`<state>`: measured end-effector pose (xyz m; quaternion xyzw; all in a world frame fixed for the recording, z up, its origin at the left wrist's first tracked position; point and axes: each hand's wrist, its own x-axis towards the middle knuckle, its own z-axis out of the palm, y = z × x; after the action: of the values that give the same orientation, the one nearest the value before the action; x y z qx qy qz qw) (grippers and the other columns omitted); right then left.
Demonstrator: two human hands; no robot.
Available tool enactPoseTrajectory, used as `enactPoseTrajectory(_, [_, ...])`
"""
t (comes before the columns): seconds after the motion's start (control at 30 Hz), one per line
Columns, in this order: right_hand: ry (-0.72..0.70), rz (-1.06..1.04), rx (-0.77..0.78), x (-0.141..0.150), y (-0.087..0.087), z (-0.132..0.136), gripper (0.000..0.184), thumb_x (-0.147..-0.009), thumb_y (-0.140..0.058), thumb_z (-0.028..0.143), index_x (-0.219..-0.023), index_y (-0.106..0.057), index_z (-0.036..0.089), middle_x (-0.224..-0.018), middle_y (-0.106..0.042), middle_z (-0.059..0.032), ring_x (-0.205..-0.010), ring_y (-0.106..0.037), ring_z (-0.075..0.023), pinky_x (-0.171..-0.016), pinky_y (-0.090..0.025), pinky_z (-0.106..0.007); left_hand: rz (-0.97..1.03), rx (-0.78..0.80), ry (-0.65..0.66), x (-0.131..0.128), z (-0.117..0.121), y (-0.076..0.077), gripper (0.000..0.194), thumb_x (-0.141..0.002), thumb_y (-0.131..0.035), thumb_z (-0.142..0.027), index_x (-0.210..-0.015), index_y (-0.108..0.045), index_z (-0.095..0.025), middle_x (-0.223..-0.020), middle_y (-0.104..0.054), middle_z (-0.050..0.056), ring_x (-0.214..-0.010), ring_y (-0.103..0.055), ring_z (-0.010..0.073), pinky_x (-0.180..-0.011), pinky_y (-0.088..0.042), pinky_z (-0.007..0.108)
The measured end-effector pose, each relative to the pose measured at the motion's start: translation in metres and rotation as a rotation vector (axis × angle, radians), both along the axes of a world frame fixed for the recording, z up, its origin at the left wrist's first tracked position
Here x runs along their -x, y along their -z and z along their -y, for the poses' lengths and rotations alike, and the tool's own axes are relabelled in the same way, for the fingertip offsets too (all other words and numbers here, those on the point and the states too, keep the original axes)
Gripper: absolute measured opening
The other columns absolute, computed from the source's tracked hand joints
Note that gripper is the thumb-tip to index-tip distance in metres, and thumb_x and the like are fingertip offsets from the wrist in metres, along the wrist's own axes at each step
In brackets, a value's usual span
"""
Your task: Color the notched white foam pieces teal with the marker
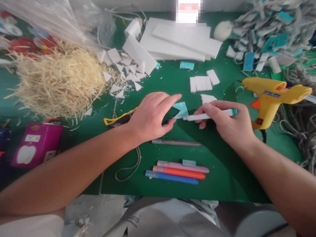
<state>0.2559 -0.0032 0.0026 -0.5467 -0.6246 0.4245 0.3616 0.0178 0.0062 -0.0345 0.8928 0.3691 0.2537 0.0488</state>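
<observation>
My right hand [227, 118] grips a white marker [201, 116] with a teal end. Its tip meets the edge of a small light-blue notched foam piece [182, 110]. My left hand [156, 113] steadies that piece at its left side, thumb and fingers around it; the exact contact is partly hidden. Under the left hand lies a yellow-edged utility knife [120, 118], mostly covered. Just beyond the right fingers is a white foam piece [207, 98]. A grey pen [176, 143] lies nearer to me, then pink [182, 166], orange [179, 172] and blue [171, 177] markers with a teal cap [189, 163].
A yellow glue gun [268, 95] stands at right. Straw [61, 79], foam scraps [127, 67] and a magenta box [37, 144] lie left. White foam sheets [180, 38] are at the back, white rectangles [201, 83] before them, a blue-and-white scrap heap [269, 36] back right.
</observation>
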Motion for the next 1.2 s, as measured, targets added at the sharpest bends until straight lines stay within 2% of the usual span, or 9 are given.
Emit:
enactPoseTrajectory(0.07, [-0.007, -0.012, 0.007, -0.0003, 0.0001, 0.0002, 0.038, -0.092, -0.077, 0.056, -0.066, -0.077, 0.028, -0.053, -0.066, 0.0004, -0.049, -0.060, -0.0164, -0.054, -0.051, -0.034, 0.002, 0.006, 0.000, 0.0000, -0.0001, 0.0000, 0.049, -0.092, -0.057, -0.019, -0.140, -0.056, -0.006, -0.116, -0.072, 0.015, -0.111, -0.068, 0.0296, -0.097, -0.057, 0.046])
enactPoseTrajectory(0.2, [0.020, 0.007, -0.026, -0.0008, 0.0006, 0.0004, 0.034, -0.092, -0.076, 0.057, -0.074, -0.081, 0.029, -0.055, -0.068, -0.0001, -0.057, -0.065, -0.0184, -0.057, -0.052, -0.034, -0.006, 0.023, -0.003, 0.0002, 0.0000, -0.0003, 0.049, -0.094, -0.056, -0.020, -0.141, -0.055, -0.008, -0.118, -0.072, 0.015, -0.113, -0.068, 0.0303, -0.099, -0.056, 0.048])
enactPoseTrajectory(0.37, [0.000, -0.005, 0.007, 0.0000, -0.0009, 0.0005, 0.039, -0.090, -0.077, 0.060, -0.066, -0.078, 0.029, -0.054, -0.068, -0.0006, -0.050, -0.062, -0.0176, -0.055, -0.053, -0.035, -0.002, -0.002, 0.009, 0.0006, 0.0001, -0.0004, 0.049, -0.094, -0.057, -0.019, -0.141, -0.055, -0.006, -0.117, -0.072, 0.016, -0.111, -0.068, 0.0298, -0.098, -0.057, 0.046])
enactPoseTrajectory(0.5, [0.028, 0.018, -0.018, 0.0005, -0.0014, 0.0006, 0.031, -0.092, -0.077, 0.055, -0.075, -0.082, 0.029, -0.055, -0.068, 0.0002, -0.057, -0.066, -0.0183, -0.060, -0.054, -0.034, -0.007, 0.008, 0.000, 0.0002, 0.0005, -0.0010, 0.049, -0.094, -0.057, -0.020, -0.140, -0.055, -0.006, -0.117, -0.072, 0.016, -0.111, -0.068, 0.0301, -0.098, -0.057, 0.047])
enactPoseTrajectory(0.67, [-0.011, -0.007, 0.021, -0.0008, -0.0001, -0.0002, 0.041, -0.089, -0.077, 0.062, -0.067, -0.078, 0.027, -0.055, -0.069, -0.0004, -0.048, -0.060, -0.0165, -0.054, -0.052, -0.035, -0.015, 0.027, -0.004, -0.0003, 0.0003, -0.0015, 0.049, -0.094, -0.056, -0.020, -0.141, -0.054, -0.008, -0.118, -0.072, 0.016, -0.113, -0.068, 0.0299, -0.099, -0.056, 0.047])
enactPoseTrajectory(0.8, [-0.001, 0.020, -0.021, -0.0015, 0.0013, -0.0005, 0.034, -0.092, -0.075, 0.059, -0.077, -0.081, 0.029, -0.056, -0.069, -0.0004, -0.059, -0.066, -0.0188, -0.059, -0.053, -0.034, -0.012, 0.021, -0.010, -0.0003, 0.0003, -0.0013, 0.049, -0.094, -0.056, -0.021, -0.141, -0.055, -0.008, -0.118, -0.072, 0.015, -0.113, -0.068, 0.0301, -0.099, -0.056, 0.047])
enactPoseTrajectory(0.97, [-0.026, 0.007, 0.010, -0.0021, 0.0016, -0.0006, 0.040, -0.092, -0.075, 0.060, -0.068, -0.077, 0.028, -0.056, -0.069, -0.0009, -0.049, -0.061, -0.0171, -0.053, -0.051, -0.034, -0.018, 0.025, -0.004, 0.0001, 0.0005, -0.0019, 0.049, -0.094, -0.056, -0.020, -0.142, -0.054, -0.008, -0.118, -0.072, 0.016, -0.113, -0.068, 0.0305, -0.099, -0.056, 0.048])
enactPoseTrajectory(1.1, [-0.007, 0.011, -0.032, -0.0014, 0.0008, -0.0007, 0.034, -0.093, -0.075, 0.057, -0.076, -0.081, 0.028, -0.056, -0.068, -0.0004, -0.057, -0.064, -0.0179, -0.058, -0.051, -0.033, -0.008, 0.004, 0.001, -0.0002, 0.0005, -0.0015, 0.049, -0.094, -0.056, -0.020, -0.140, -0.056, -0.006, -0.117, -0.072, 0.016, -0.112, -0.068, 0.0299, -0.098, -0.057, 0.046])
enactPoseTrajectory(1.2, [-0.028, 0.002, 0.010, -0.0007, -0.0004, -0.0009, 0.032, -0.092, -0.078, 0.051, -0.071, -0.079, 0.027, -0.056, -0.069, 0.0002, -0.053, -0.062, -0.0164, -0.056, -0.050, -0.032, -0.006, 0.001, -0.002, -0.0004, 0.0003, -0.0009, 0.049, -0.094, -0.057, -0.020, -0.140, -0.056, -0.006, -0.117, -0.072, 0.016, -0.112, -0.068, 0.0298, -0.098, -0.057, 0.046])
